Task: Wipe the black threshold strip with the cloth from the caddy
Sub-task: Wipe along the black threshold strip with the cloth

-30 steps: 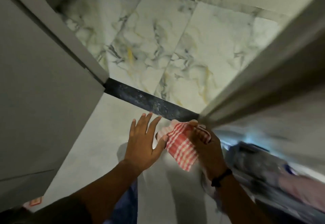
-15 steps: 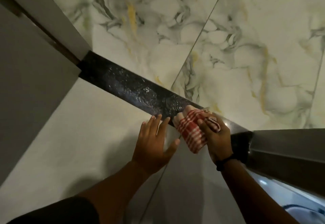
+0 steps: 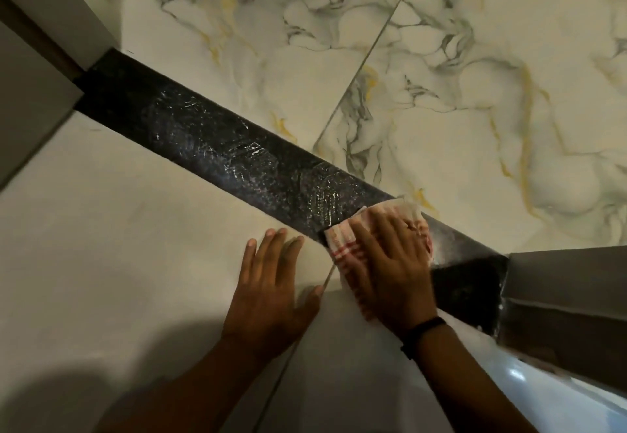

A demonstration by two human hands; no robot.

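Observation:
The black threshold strip runs diagonally across the floor from the upper left to the lower right, speckled and streaked with wet marks. My right hand presses a red-and-white checked cloth flat onto the strip near its right end. The cloth shows at the fingertips and along the left side of the hand; the rest is hidden under the palm. My left hand lies flat with spread fingers on the plain tile just below the strip, holding nothing.
Marbled white tiles with grey and yellow veins lie beyond the strip. A grey door frame stands at the strip's left end and a grey door edge at its right end. Plain pale tile lies on the near side.
My right hand has flattened the bunched cloth onto the strip's right end. The view has moved closer to the floor. The left hand stays planted on the tile.

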